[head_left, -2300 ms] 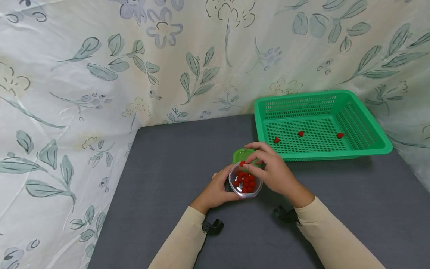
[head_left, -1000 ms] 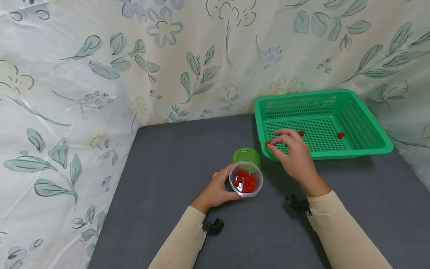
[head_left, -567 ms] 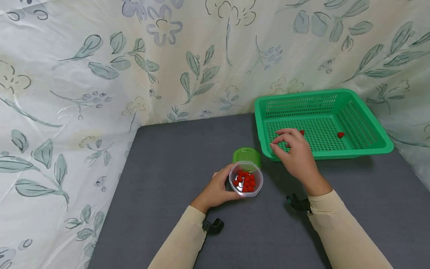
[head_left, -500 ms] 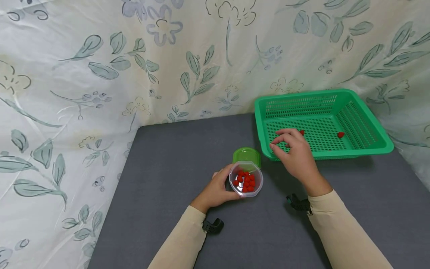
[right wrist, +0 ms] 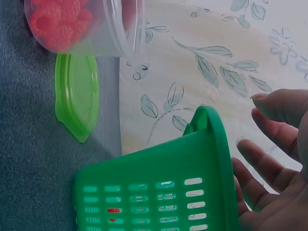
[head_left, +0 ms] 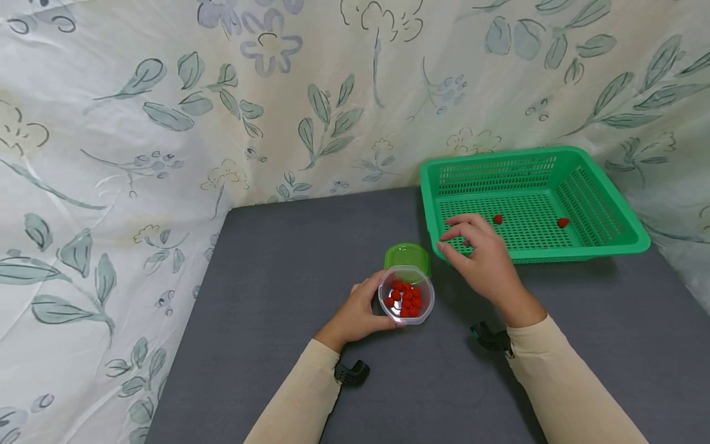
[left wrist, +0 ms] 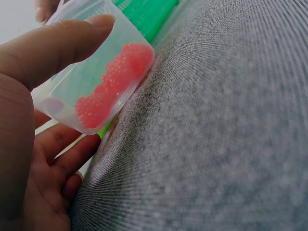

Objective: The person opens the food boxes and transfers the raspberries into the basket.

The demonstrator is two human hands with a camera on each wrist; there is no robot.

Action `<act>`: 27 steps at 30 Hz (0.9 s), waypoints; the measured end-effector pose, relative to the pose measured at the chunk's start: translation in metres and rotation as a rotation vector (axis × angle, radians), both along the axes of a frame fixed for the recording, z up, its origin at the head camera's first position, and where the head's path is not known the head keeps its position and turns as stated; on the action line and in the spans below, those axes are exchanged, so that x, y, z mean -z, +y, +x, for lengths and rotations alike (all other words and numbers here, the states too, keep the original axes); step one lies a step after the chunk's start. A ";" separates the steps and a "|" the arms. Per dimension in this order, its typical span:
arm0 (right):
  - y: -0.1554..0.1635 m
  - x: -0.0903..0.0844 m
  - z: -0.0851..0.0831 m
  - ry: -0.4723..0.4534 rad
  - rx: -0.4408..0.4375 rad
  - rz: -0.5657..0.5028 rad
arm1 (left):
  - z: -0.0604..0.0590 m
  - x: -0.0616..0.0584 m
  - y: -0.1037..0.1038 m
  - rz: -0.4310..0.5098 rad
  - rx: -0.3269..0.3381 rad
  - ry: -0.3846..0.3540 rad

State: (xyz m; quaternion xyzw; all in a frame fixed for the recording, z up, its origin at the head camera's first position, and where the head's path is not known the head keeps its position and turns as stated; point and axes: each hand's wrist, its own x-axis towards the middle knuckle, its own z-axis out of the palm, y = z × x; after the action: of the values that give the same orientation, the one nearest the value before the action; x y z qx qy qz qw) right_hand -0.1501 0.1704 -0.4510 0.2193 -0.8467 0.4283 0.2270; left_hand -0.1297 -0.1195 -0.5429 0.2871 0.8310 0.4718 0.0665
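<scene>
My left hand (head_left: pixel 359 313) grips a clear plastic cup (head_left: pixel 426 301), thumb on the near side and fingers round the far left. Red raspberries (head_left: pixel 408 302) lie inside it; in the left wrist view they gather along the bottom. My right hand (head_left: pixel 487 265) hovers over the front left rim of the green basket (head_left: pixel 588 252). Its fingers are loosely bent and apart, with nothing between them in the right wrist view. Two raspberries show on the basket floor, one near the middle (head_left: pixel 498 219) and one to the right (head_left: pixel 563 222). Red also shows through the basket's slots (right wrist: pixel 114 210).
A green lid (head_left: pixel 407 254) lies on the grey table (head_left: pixel 299 259) just behind the cup, partly overlapped by it. Floral fabric (head_left: pixel 310 92) hangs along the table's back and left side. Each wrist wears a black camera band (head_left: pixel 352 373).
The right hand carried a raspberry from over the cup to the basket and let it go. It has since shifted slightly left. The left hand and cup stay put.
</scene>
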 end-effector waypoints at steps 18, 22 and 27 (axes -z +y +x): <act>-0.027 0.003 0.015 -0.013 -0.179 0.023 | 0.001 0.001 0.002 0.033 0.003 0.011; -0.034 0.004 0.018 -0.031 -0.219 0.025 | 0.001 0.001 0.002 0.031 0.001 0.008; -0.043 0.005 0.020 -0.064 -0.265 0.022 | 0.001 -0.002 -0.001 0.020 0.002 0.001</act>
State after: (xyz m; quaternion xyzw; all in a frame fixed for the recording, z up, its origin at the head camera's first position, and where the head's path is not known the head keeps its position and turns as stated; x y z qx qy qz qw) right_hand -0.1305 0.1276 -0.4563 0.3179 -0.8218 0.4519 0.1388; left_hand -0.1291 -0.1202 -0.5411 0.2889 0.8259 0.4800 0.0635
